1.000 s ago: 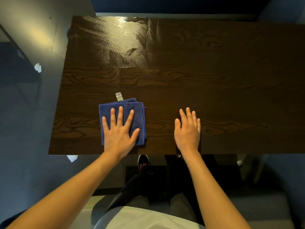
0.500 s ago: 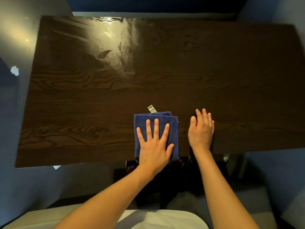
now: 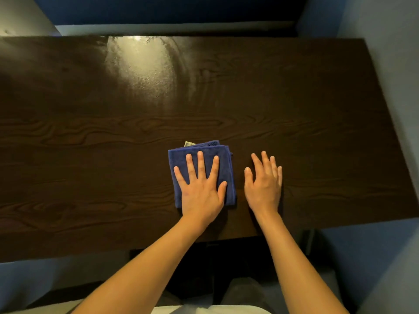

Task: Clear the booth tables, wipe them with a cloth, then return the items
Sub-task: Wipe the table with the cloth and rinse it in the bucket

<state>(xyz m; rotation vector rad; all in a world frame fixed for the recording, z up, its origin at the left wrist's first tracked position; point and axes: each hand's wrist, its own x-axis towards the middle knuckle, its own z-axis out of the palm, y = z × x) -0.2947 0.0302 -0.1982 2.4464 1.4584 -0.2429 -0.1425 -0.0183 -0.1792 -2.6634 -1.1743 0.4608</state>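
Mostly dark wood-grain table (image 3: 90, 155) across the frame, edge to edge at the left, far corner at the upper right. Upper centre-left: a pale sheen of reflected light (image 3: 140, 71) on the surface, streaked at its right side. Just below centre: folded blue cloth (image 3: 179, 162), flat on the table, a small pale tag (image 3: 189, 143) poking out at its top edge. Left hand (image 3: 200, 191) pressed palm-down on the cloth, fingers straight and spread, gripping nothing. Just right of the cloth, apart from it: right hand (image 3: 263, 189) flat on bare wood, fingers straight and close together, holding nothing. Lower right: blue-grey booth seat (image 3: 374, 257) beyond the table's near edge.
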